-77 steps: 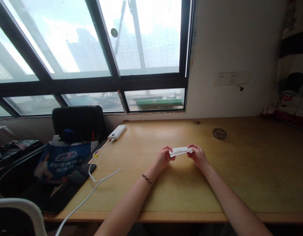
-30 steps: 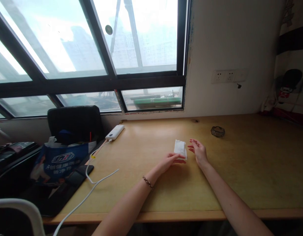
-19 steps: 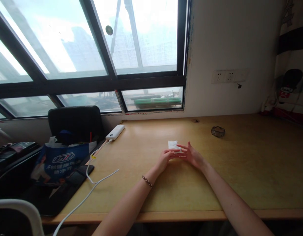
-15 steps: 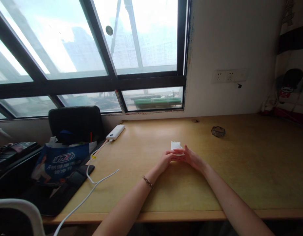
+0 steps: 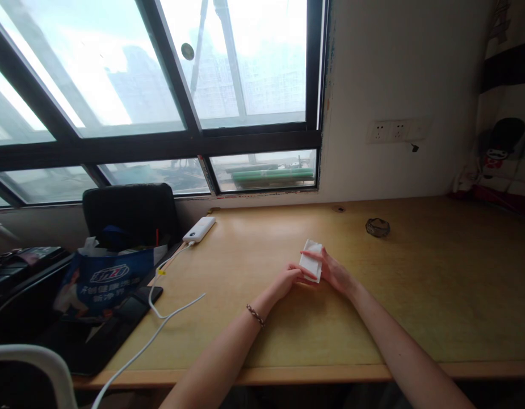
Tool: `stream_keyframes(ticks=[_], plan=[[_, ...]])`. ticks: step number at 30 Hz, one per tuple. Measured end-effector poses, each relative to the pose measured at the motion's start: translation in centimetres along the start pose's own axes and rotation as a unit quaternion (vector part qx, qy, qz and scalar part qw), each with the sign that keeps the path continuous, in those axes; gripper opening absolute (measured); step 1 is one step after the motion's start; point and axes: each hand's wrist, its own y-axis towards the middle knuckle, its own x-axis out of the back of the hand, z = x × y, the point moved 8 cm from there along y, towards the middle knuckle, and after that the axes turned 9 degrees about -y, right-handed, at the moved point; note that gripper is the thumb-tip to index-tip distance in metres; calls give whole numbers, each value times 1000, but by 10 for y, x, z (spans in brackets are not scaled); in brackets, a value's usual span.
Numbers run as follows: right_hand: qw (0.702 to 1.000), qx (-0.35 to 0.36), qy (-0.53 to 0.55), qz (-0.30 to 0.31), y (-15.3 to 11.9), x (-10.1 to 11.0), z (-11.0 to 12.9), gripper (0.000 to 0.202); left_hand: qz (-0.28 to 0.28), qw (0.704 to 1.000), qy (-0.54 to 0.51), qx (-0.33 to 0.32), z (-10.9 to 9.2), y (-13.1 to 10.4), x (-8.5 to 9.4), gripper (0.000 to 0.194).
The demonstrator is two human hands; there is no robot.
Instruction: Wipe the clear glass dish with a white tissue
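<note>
Between my two hands is a small white rectangle that looks like a folded tissue (image 5: pixel 309 266), held just above the wooden table and slightly tilted. My left hand (image 5: pixel 291 277) grips its lower left side, with fingers reaching across the near end. On the other side, my right hand (image 5: pixel 334 274) has its fingers over the tissue's upper part and the palm along its right edge. Both hands are closed on it. The underside of the tissue and some fingertips are hidden.
A white power bank (image 5: pixel 200 229) with a white cable (image 5: pixel 164 321) lies at the table's left edge. A dark glass ashtray (image 5: pixel 377 227) stands toward the back right. Left of the table, a blue bag (image 5: pixel 104 281) rests on a black chair (image 5: pixel 128 210).
The tissue has turned more upright and shows more of its face. My fingers have spread apart across it, where before they overlapped in front of it.
</note>
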Motion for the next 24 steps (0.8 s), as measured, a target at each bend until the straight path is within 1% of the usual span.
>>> stream_keyframes(ticks=[3,8,11,14,18,24], plan=[[1000,15,3,-26,0,7,3,59,0,1000,3,8,-3,-2,-4,24],[999,28,4,-44,-1,13,7,55,19,1000,-1,12,-4,-3,-10,24],[998,27,11,-57,0,17,7,55,27,1000,0,15,-2,-1,-10,24],[996,30,16,-80,1,24,7,54,22,1000,1,14,0,0,-5,24],[993,46,14,-111,1,33,10,53,-18,1000,-2,-24,-5,3,6,25],[988,60,18,-141,3,43,12,49,-114,988,42,-94,-18,2,28,24]])
